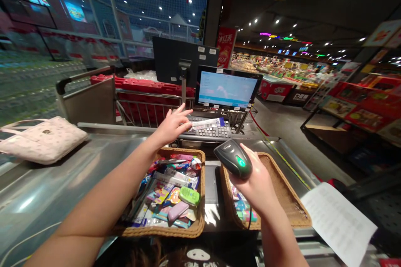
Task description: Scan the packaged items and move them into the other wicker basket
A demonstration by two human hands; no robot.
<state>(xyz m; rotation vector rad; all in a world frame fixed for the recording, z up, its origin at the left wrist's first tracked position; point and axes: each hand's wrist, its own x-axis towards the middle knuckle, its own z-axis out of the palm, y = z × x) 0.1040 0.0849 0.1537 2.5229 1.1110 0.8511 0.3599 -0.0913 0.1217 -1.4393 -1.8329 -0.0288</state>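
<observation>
Between the thumb and finger of my left hand is one end of a slim clear packet with a blue tip, its contents too small to name. It is held above the black keyboard, and the other fingers are raised. My right hand is wrapped round a black barcode scanner with a green light on top, over the right wicker basket. Below my left wrist stands the left wicker basket, full of small packets, a green case and a lilac case.
A lit monitor stands behind the keyboard, beside the back of another screen. On the metal counter a pink handbag lies far left. Printed paper lies at right. A shopping cart stands beyond.
</observation>
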